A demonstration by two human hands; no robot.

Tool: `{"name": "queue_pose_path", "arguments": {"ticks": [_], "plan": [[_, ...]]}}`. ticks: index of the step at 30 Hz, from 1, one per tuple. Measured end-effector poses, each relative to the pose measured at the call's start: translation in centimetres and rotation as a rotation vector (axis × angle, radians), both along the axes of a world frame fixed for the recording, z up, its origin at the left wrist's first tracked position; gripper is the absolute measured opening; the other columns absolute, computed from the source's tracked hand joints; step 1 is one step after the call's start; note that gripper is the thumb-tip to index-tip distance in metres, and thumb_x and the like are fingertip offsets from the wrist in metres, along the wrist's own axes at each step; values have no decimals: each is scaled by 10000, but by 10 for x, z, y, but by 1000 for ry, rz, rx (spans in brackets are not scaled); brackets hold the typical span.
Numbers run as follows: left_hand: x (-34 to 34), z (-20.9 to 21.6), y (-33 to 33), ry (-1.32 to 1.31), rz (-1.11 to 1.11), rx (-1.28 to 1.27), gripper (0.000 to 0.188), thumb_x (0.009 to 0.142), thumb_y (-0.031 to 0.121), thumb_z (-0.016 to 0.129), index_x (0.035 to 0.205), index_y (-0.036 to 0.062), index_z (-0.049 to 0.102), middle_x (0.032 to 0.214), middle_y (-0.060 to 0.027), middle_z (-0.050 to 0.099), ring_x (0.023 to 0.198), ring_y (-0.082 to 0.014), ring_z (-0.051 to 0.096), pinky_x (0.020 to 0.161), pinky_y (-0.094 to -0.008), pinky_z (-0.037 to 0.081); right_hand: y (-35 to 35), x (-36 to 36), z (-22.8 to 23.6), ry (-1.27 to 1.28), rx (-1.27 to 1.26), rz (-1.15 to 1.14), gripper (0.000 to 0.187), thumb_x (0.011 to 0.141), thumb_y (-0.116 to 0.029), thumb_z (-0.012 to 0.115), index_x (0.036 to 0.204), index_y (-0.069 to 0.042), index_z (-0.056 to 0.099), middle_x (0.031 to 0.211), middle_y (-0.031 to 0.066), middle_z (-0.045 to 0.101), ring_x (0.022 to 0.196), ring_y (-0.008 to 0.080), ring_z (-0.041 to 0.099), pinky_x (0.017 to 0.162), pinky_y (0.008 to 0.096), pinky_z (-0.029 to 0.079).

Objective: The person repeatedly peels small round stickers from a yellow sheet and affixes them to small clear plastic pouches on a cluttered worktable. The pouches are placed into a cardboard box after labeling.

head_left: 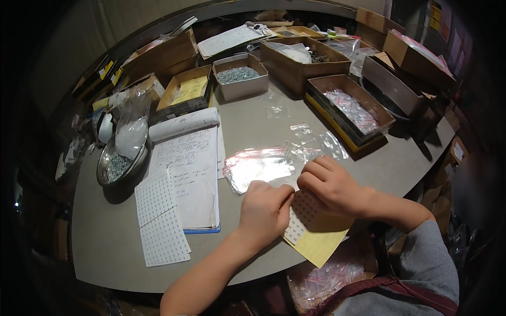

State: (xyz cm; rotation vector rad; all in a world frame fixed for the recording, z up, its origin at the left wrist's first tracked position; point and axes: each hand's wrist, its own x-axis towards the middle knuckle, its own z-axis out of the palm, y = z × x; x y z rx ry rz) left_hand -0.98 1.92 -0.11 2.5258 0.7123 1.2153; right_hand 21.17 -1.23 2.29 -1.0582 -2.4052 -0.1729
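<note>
Close to the near edge of the table, both my hands meet at the upper edge of a label sheet (298, 230), which has rows of small printed white labels and bare yellow backing. My left hand (265, 211) is closed, thumb and forefinger pinched at the sheet's upper left. My right hand (333, 185) has its fingers curled over the sheet's top, and its shadow falls on the labels. Whether a single label sits between my fingertips is hidden. Just beyond my hands lies a pile of clear zip bags (257, 167) with red strips, with loose small bags (303, 151) beside it.
At left lie more label sheets (163, 231), a written notepad (192, 184) and a metal bowl (103, 171) of small screws. Along the back stand a white box (243, 90) of small metal parts and several cartons. A box (316, 129) of filled bags stands right. Below the edge is another bag-filled box (329, 276).
</note>
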Motion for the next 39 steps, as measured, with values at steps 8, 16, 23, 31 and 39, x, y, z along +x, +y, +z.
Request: {"name": "queue_pose_path", "arguments": {"ticks": [8,16,23,31,39], "plan": [[-1,3,-2,2,19,-224,86,883,127,689,843,57,718,628,-131,615,636,-344,575,713,-435,445,-4,1,-5,-95,117,24,373,695,-99,747,1043,-52,620,995,102,586,925,291,578,832,394,474],[-2,9,-1,62,89,-314,90,895,142,694,890,55,717,699,-135,636,744,-346,622,773,-440,456,-6,17,4,-41,-33,241,290,754,-81,735,1036,-69,666,959,88,615,879,261,617,782,380,510],[1,3,1,134,169,129,106,863,103,713,929,54,646,1164,-173,614,1166,-374,568,984,-483,418,70,8,37,320,-834,-155,193,945,-194,686,1001,-14,644,815,51,641,750,115,589,679,297,493],[-2,-7,4,170,98,34,191,865,80,693,1040,11,657,1220,-188,652,1199,-363,577,1051,-486,418,115,20,2,-88,-609,-224,349,887,-306,748,972,29,697,893,204,722,847,372,696,740,434,532],[0,-7,5,163,45,7,186,866,73,687,1029,-10,656,1166,-159,705,1201,-359,578,1071,-493,409,108,26,31,84,-687,-123,247,885,-199,773,987,2,672,850,95,682,785,173,646,723,318,519]]}}
